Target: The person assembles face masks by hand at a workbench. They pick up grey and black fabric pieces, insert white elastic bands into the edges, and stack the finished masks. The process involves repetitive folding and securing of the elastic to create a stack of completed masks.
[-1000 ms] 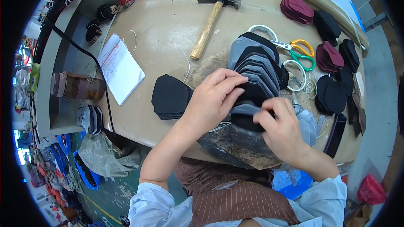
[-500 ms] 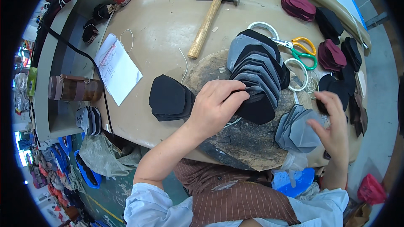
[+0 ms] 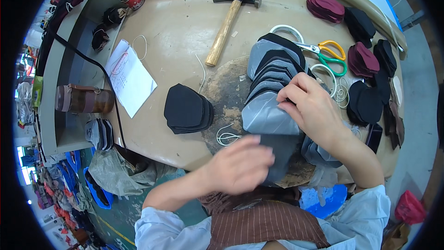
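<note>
On a round worn block lies a row of overlapping black and grey fabric pieces. My right hand pinches the right edge of the grey piece at the row's near end. Nearer me, my left hand is smeared by motion beside a blurred dark piece; whether it grips that piece cannot be made out. Partly under my right forearm sits a pile of grey pieces. Left of the block stands a stack of black pieces.
A hammer lies at the back, with scissors and white tape rolls to its right. Maroon stacks and black stacks line the right side. On the left are a paper sheet and a brown bottle.
My right hand has moved from the grey pile to the row, where a grey piece now covers the front black one. My left hand has left the row and come toward me.
</note>
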A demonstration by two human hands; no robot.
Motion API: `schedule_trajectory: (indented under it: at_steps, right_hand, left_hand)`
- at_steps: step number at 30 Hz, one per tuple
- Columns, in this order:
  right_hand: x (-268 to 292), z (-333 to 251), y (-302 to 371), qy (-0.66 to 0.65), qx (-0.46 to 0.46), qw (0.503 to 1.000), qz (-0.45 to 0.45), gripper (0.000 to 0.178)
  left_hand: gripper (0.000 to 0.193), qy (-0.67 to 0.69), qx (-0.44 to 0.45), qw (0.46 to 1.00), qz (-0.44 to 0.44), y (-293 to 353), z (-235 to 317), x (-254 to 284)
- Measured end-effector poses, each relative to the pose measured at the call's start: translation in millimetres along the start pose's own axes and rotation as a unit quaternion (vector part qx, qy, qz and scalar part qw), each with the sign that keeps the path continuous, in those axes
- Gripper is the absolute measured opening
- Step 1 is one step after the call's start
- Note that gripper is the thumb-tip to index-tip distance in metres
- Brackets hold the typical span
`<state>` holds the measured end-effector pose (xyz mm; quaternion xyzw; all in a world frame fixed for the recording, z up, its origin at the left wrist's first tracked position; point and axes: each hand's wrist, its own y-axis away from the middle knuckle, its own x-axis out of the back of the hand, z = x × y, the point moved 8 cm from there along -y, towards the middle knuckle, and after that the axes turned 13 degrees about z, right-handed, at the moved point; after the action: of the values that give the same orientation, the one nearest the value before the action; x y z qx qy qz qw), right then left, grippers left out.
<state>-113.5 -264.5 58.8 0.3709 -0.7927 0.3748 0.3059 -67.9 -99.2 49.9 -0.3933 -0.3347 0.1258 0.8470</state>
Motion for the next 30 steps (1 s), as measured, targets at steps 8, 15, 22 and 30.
schedule_trajectory:
  at_steps: [8, 15, 22, 30]
  right_hand:
    - [-1, -11, 6, 0.063, 0.022, 0.997, 0.025, 0.037]
    - [-6, -18, 15, 0.080, 0.030, 0.996, 0.029, 0.045]
    - [30, -31, 44, -0.083, -0.037, 0.996, 0.003, 0.032]
    - [51, -32, 58, -0.083, 0.016, 0.995, 0.060, 0.035]
  left_hand:
    - [0.036, -0.144, 0.313, 0.875, 0.340, 28, -35, 135]
    - [0.047, -0.395, 0.331, 0.845, 0.144, 46, -117, 112]
    - [0.035, -0.113, 0.234, 0.964, 0.060, -35, -90, 12]
    - [0.039, 0.337, 0.409, 0.848, -0.005, -23, -73, -22]
